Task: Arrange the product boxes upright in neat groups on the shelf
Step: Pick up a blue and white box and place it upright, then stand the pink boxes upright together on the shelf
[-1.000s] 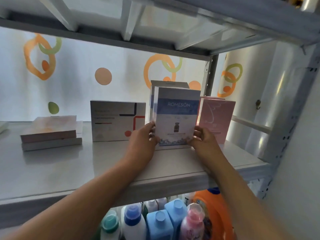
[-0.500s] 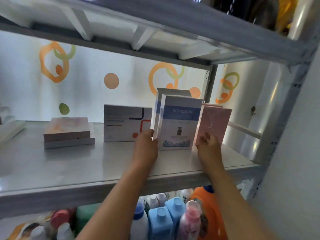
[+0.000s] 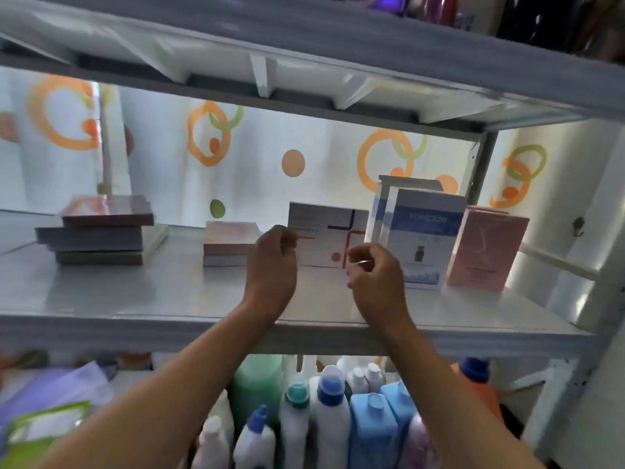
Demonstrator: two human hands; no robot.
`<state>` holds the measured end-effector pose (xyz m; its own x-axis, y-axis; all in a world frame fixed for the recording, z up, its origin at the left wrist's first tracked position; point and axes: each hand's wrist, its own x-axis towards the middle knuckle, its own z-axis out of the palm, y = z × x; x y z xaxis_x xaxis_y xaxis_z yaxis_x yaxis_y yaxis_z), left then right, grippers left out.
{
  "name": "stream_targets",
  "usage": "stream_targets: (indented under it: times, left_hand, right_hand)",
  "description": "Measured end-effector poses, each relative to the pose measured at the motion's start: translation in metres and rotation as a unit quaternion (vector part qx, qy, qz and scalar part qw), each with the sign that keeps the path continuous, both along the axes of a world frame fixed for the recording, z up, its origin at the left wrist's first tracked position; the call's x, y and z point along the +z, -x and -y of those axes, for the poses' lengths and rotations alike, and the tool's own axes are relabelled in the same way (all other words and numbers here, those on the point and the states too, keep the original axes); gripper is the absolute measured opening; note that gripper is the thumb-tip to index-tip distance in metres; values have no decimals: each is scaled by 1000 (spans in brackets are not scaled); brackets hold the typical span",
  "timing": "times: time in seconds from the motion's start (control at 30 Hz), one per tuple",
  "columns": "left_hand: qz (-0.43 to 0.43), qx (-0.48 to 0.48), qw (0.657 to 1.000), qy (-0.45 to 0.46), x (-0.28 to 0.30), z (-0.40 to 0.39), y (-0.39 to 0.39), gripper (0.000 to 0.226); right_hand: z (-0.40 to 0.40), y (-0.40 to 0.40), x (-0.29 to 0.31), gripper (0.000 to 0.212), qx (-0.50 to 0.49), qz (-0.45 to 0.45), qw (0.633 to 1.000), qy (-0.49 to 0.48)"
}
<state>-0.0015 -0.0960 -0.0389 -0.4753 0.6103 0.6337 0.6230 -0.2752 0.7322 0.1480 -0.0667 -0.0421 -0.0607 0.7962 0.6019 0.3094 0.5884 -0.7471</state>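
On the grey shelf (image 3: 135, 299) a blue-and-white ROMESON box (image 3: 426, 238) stands upright with a second one (image 3: 411, 183) right behind it. A pink box (image 3: 487, 247) stands upright to their right. Left of them stands a white box with red and blue lines (image 3: 329, 228). My left hand (image 3: 272, 262) hovers at that box's left edge and my right hand (image 3: 375, 274) in front of its right end. Both have loosely curled fingers and hold nothing. Two pinkish boxes (image 3: 230, 243) lie flat in a stack further left.
A taller stack of flat boxes (image 3: 101, 231) lies at the shelf's left. The upper shelf (image 3: 304, 45) hangs low overhead. A metal post (image 3: 487, 164) bounds the right side. Detergent bottles (image 3: 331, 418) crowd the level below.
Both hands have let go of the ROMESON box and pink box and shifted left, in front of the white lined box. The view has swung left, showing the far-left stack.
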Motion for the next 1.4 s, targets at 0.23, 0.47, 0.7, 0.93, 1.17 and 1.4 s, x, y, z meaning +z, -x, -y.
stream_targets:
  times: [0.23, 0.47, 0.7, 0.93, 1.17, 1.4]
  left_hand:
    - [-2, 154, 986, 64, -3, 8, 99, 19]
    - [151, 191, 942, 231, 2, -8, 140, 47]
    - [107, 157, 946, 262, -7, -18, 147, 39]
    - [144, 135, 961, 195, -8, -11, 144, 32]
    - [221, 66, 968, 95, -2, 9, 138, 27]
    - [363, -3, 930, 66, -3, 17, 139, 15]
  right_hand:
    - [-4, 94, 17, 14, 126, 88, 983, 96]
    - [-29, 148, 9, 30, 41, 157, 979, 122]
    - [-51, 154, -7, 36, 44, 182, 971, 149]
    - [-47, 144, -8, 22, 79, 114, 983, 118]
    - [-27, 141, -1, 20, 127, -12, 987, 100]
    - [-26, 141, -4, 26, 147, -51, 981, 113]
